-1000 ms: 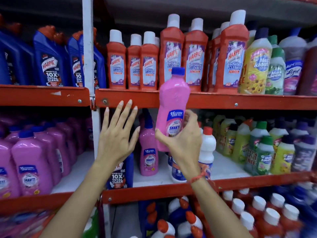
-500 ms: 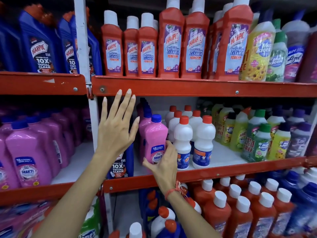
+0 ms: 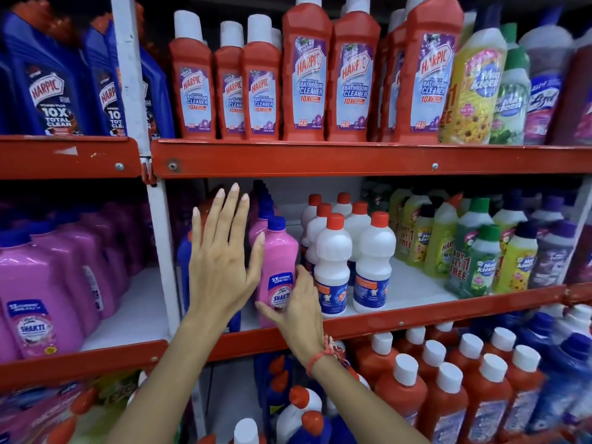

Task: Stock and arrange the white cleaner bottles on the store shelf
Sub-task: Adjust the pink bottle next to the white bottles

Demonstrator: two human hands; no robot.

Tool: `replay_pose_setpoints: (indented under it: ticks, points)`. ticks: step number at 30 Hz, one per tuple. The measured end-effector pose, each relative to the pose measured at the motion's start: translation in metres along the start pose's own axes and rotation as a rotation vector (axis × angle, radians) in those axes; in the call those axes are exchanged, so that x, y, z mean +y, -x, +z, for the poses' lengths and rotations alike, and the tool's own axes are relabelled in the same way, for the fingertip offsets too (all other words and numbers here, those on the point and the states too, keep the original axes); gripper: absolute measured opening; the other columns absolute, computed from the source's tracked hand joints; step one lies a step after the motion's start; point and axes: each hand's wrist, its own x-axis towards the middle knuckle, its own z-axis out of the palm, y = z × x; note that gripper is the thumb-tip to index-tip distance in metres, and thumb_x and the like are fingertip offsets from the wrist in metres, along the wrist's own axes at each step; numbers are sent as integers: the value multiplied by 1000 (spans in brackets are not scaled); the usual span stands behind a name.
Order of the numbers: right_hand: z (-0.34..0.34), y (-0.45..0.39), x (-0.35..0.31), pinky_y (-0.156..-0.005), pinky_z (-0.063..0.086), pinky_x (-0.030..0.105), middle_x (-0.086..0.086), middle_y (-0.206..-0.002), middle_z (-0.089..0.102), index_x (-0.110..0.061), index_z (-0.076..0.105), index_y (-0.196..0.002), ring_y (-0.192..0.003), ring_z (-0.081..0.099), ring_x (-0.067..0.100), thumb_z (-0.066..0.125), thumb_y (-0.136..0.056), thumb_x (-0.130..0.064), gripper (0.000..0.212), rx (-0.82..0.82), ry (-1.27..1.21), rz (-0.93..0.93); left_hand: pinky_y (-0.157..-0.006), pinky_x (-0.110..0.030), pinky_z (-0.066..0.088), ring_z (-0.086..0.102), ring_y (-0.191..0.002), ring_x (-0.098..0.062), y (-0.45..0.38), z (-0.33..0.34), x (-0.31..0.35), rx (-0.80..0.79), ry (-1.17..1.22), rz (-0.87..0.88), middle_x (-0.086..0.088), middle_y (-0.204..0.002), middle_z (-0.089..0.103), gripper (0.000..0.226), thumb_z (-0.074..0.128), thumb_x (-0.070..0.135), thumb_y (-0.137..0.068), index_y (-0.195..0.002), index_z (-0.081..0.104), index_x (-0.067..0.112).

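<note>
White cleaner bottles point(image 3: 349, 261) mid-shelf, R hand point(image 3: 298, 310) fingers grasping pink bottle point(image 3: 278, 267), L hand point(image 3: 224, 251) splayed.

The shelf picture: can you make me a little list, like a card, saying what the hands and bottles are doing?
place: store shelf, middle level
left hand: open, fingers spread, raised in front of the shelf, holding nothing
right hand: fingers on the lower part of the pink bottle
pink bottle: upright, blue cap, at the shelf's front edge
white bottles: red caps, upright in rows just right of the pink bottle
shelf above: red bottles with white caps
</note>
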Motion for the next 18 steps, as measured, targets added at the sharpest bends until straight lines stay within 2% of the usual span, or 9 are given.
replay_pose_setpoints:
  ticks: [3, 6, 8, 10, 12, 14, 16, 17, 18]
  points:
    - [-20, 9, 23, -92, 53, 36, 6, -130, 59, -14, 39, -143, -117, 57, 22, 67, -83, -46, 73, 11, 113, -137, -124, -43, 24, 33, -147, -23, 21, 8, 30, 17, 193, -118, -9, -155, 43, 51, 40, 31, -99, -142, 50, 7]
    - [-62, 19, 51, -71, 54, 31, 0, -93, 72, -21, 64, -112, -88, 67, 19, 49, -89, -48, 38, 300, 87, -248, -110, -9, 29, 52, -126, -17, 49, 20, 73, -7, 389, -226, -5, -134, 62, 43, 40, 29, -97, -126, 64, 8]
    - [-93, 16, 78, -68, 54, 33, 0, -84, 69, -20, 66, -98, -79, 66, 17, 46, -90, -44, 31, 431, -61, -202, -100, -9, 37, 59, -112, -13, 62, 36, 103, -85, 541, -315, 0, -120, 68, 40, 40, 33, -96, -117, 67, 12]
    - [-119, 5, 103, -73, 55, 36, 2, -89, 66, -18, 63, -97, -82, 63, 17, 48, -95, -38, 25, 465, -190, -132, -91, -8, 41, 63, -109, -16, 69, 56, 129, -206, 640, -417, 1, -116, 69, 37, 42, 33, -97, -116, 67, 13]
    - [-140, -9, 124, -85, 52, 30, 3, -111, 64, -15, 58, -112, -101, 60, 18, 49, -100, -32, 23, 363, -311, 2, -86, 0, 35, 60, -120, -17, 72, 75, 152, -366, 709, -540, 1, -127, 65, 34, 43, 29, -102, -127, 61, 14]
    - [-149, -24, 143, -105, 35, 23, -8, -144, 43, -17, 40, -142, -131, 41, 7, 42, -101, -39, 46, 68, -448, 155, -97, -5, 29, 46, -137, -14, 72, 90, 172, -515, 759, -628, 3, -145, 52, 46, 37, 35, -103, -144, 47, 16]
    - [-151, -35, 156, -118, 17, 25, -18, -154, 19, -24, 18, -153, -138, 21, -2, 29, -100, -52, 61, -180, -502, 225, -112, -16, 20, 31, -147, -10, 72, 103, 184, -578, 814, -669, 6, -157, 37, 58, 31, 45, -102, -153, 33, 19]
    - [-149, -40, 162, -118, 19, 22, -17, -155, 19, -26, 18, -153, -139, 25, -1, 25, -99, -56, 62, -253, -518, 226, -118, -21, 17, 27, -148, -8, 71, 108, 189, -588, 853, -694, 7, -160, 32, 61, 29, 49, -101, -155, 29, 21]
    - [-148, -42, 164, -111, 29, 13, -14, -153, 29, -27, 25, -152, -133, 39, -2, 22, -99, -56, 60, -303, -535, 219, -123, -27, 17, 26, -149, -7, 70, 113, 192, -590, 889, -726, 8, -162, 30, 64, 27, 54, -99, -155, 28, 23]
